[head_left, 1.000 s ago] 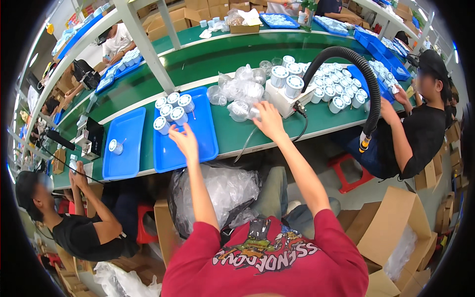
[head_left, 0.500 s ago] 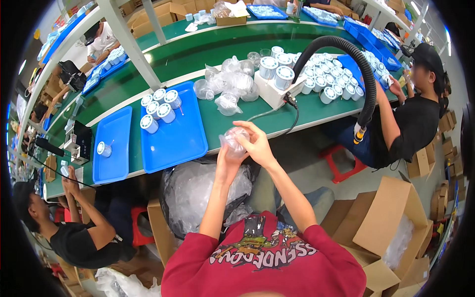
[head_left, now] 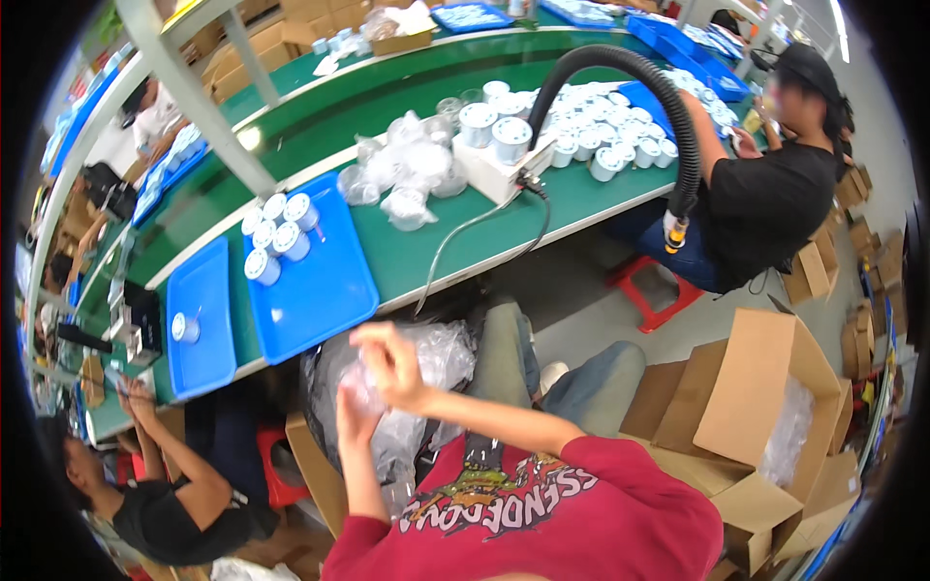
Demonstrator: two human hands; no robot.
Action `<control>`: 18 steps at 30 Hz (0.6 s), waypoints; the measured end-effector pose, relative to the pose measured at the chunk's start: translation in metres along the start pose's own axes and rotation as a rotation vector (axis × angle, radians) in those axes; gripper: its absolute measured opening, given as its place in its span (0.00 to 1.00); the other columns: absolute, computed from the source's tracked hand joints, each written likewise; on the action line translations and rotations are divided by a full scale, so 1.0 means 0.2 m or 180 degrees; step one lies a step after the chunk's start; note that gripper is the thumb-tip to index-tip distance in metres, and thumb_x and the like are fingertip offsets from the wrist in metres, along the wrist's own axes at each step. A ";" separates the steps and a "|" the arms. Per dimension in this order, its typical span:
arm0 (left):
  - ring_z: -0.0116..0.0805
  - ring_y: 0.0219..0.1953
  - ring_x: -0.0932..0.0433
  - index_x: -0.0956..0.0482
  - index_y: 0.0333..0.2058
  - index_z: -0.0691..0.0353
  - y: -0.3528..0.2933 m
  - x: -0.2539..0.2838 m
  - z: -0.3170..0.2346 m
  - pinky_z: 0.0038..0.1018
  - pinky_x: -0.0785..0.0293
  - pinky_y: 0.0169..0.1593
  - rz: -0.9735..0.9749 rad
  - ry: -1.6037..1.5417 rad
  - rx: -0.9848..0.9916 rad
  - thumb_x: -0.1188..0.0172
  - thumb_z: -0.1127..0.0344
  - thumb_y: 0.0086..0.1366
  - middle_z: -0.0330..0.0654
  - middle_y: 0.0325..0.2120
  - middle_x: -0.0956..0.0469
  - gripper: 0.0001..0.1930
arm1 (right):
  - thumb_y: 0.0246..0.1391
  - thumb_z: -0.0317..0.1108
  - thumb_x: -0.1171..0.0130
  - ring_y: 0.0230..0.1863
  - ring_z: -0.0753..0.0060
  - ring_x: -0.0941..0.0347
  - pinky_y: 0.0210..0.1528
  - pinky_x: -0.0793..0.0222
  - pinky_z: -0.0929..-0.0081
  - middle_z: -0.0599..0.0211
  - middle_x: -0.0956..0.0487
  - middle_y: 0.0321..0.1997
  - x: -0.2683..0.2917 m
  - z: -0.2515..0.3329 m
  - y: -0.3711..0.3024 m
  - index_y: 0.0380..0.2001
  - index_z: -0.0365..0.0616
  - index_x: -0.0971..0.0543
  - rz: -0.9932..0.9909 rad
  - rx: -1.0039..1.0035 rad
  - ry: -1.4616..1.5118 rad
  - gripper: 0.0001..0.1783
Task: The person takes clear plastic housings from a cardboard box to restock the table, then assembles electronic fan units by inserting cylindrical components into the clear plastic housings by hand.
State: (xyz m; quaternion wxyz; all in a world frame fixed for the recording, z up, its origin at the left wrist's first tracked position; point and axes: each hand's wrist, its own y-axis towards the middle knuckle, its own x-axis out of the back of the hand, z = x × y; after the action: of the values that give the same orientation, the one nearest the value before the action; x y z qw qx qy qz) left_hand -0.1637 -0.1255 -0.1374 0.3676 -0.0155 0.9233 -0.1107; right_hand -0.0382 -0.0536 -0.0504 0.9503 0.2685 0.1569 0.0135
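My left hand [head_left: 356, 416] is raised over the open black bag, its fingers closed on a clear plastic cup-like piece [head_left: 361, 385] that is blurred by motion. Just above and to the right, my right hand [head_left: 392, 366] has its fingers curled in; whatever they pinch is smeared. Below both hands, the black bag [head_left: 325, 373] bulges with crumpled clear plastic film [head_left: 441, 356]. On the green bench ahead lies a pile of clear plastic cups [head_left: 407, 165], some seemingly in thin bags.
Blue trays [head_left: 339, 261] [head_left: 215, 339] hold white-and-blue round containers [head_left: 291, 239]. A black flexible hose [head_left: 683, 126] arches beside a white box [head_left: 480, 169] with a hanging cable. More containers stand right. Seated people [head_left: 775, 184] [head_left: 184, 504] flank me; cardboard boxes [head_left: 746, 387] stand at right.
Both hands have moved left and down from the bench edge to above the bag, with the clear piece. My right hand has curled its fingers. The whole view has shifted.
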 end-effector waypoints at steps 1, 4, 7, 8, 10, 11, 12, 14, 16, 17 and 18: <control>0.38 0.48 0.29 0.37 0.54 0.61 -0.07 0.03 -0.02 0.35 0.34 0.53 -0.0353 0.0250 -0.0233 0.46 0.38 0.56 0.41 0.49 0.30 0.37 | 0.57 0.26 0.54 0.19 0.87 0.41 0.20 0.45 0.85 0.73 0.31 0.21 0.01 -0.03 -0.12 0.38 0.40 0.28 0.0174 -0.0201 0.0001 0.07; 0.33 0.40 0.25 0.32 0.48 0.64 -0.20 0.19 -0.13 0.30 0.29 0.44 -0.0708 0.1436 -0.0317 0.49 0.45 0.61 0.44 0.39 0.25 0.27 | 0.57 0.30 0.53 0.21 0.79 0.36 0.24 0.40 0.79 0.64 0.29 0.27 0.18 -0.24 -0.41 0.39 0.41 0.29 0.0941 -0.0983 -0.0352 0.08; 0.30 0.31 0.23 0.28 0.41 0.63 -0.23 0.16 -0.09 0.24 0.29 0.27 -0.1286 0.1843 0.0025 0.45 0.54 0.62 0.41 0.30 0.23 0.18 | 0.54 0.31 0.52 0.31 0.70 0.31 0.31 0.36 0.71 0.57 0.29 0.36 0.30 -0.50 -0.58 0.41 0.41 0.30 0.1554 -0.1103 -0.1107 0.11; 0.28 0.29 0.23 0.28 0.41 0.64 -0.22 0.19 -0.06 0.22 0.31 0.26 -0.1531 0.2540 0.0013 0.42 0.58 0.61 0.40 0.27 0.23 0.16 | 0.53 0.31 0.51 0.37 0.65 0.29 0.35 0.34 0.66 0.53 0.30 0.41 0.31 -0.56 -0.62 0.42 0.41 0.30 0.2034 -0.0699 -0.1635 0.12; 0.24 0.27 0.28 0.27 0.39 0.66 -0.16 0.18 -0.06 0.20 0.34 0.30 -0.1900 0.3856 -0.0467 0.36 0.63 0.55 0.39 0.25 0.24 0.16 | 0.49 0.35 0.48 0.52 0.52 0.36 0.52 0.40 0.55 0.50 0.33 0.50 0.37 -0.61 -0.54 0.46 0.41 0.29 0.3248 -0.1234 -0.2516 0.19; 0.23 0.26 0.29 0.27 0.38 0.67 -0.13 0.14 -0.07 0.20 0.35 0.30 -0.2070 0.3865 -0.0643 0.36 0.62 0.55 0.38 0.24 0.25 0.17 | 0.48 0.36 0.47 0.53 0.49 0.37 0.55 0.42 0.53 0.50 0.34 0.52 0.42 -0.63 -0.48 0.47 0.41 0.29 0.3929 -0.1167 -0.3287 0.21; 0.23 0.25 0.30 0.27 0.39 0.67 -0.11 0.20 -0.08 0.20 0.34 0.30 -0.2063 0.3681 -0.0769 0.37 0.63 0.56 0.38 0.23 0.26 0.17 | 0.48 0.38 0.46 0.57 0.43 0.41 0.60 0.47 0.50 0.49 0.35 0.55 0.43 -0.53 -0.36 0.51 0.42 0.30 0.4058 -0.0644 -0.3572 0.25; 0.24 0.26 0.29 0.28 0.41 0.67 -0.07 0.16 -0.09 0.19 0.34 0.30 -0.2042 0.3237 -0.1111 0.37 0.64 0.57 0.39 0.25 0.26 0.17 | 0.45 0.37 0.41 0.55 0.53 0.39 0.57 0.43 0.59 0.53 0.33 0.52 0.36 -0.11 0.02 0.46 0.44 0.27 0.2214 0.0595 -0.2282 0.22; 0.23 0.26 0.29 0.29 0.42 0.67 -0.02 0.09 -0.08 0.18 0.34 0.30 -0.1896 0.3213 -0.1076 0.38 0.66 0.58 0.40 0.26 0.25 0.16 | 0.46 0.36 0.40 0.43 0.60 0.31 0.45 0.36 0.65 0.62 0.27 0.42 0.36 0.55 0.40 0.45 0.45 0.27 0.1437 0.1177 -0.2083 0.20; 0.22 0.26 0.29 0.29 0.42 0.67 0.01 0.02 -0.08 0.18 0.34 0.30 -0.1788 0.3179 -0.1049 0.39 0.67 0.58 0.40 0.27 0.25 0.16 | 0.45 0.36 0.39 0.38 0.65 0.31 0.41 0.36 0.70 0.68 0.25 0.37 0.40 0.83 0.52 0.43 0.46 0.25 0.1137 0.1627 -0.2035 0.19; 0.21 0.27 0.30 0.29 0.42 0.67 0.01 0.01 -0.06 0.17 0.34 0.30 -0.1611 0.3123 -0.1095 0.39 0.68 0.58 0.40 0.27 0.25 0.15 | 0.43 0.32 0.38 0.31 0.68 0.28 0.34 0.36 0.75 0.66 0.22 0.34 0.42 1.02 0.60 0.36 0.39 0.21 0.0888 0.2220 -0.1803 0.14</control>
State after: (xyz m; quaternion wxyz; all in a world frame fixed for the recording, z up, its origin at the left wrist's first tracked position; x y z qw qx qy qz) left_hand -0.1729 -0.1208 -0.1297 -0.1493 -0.2422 0.9579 -0.0377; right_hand 0.1108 -0.0456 0.1509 0.7979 0.5834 -0.1510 0.0138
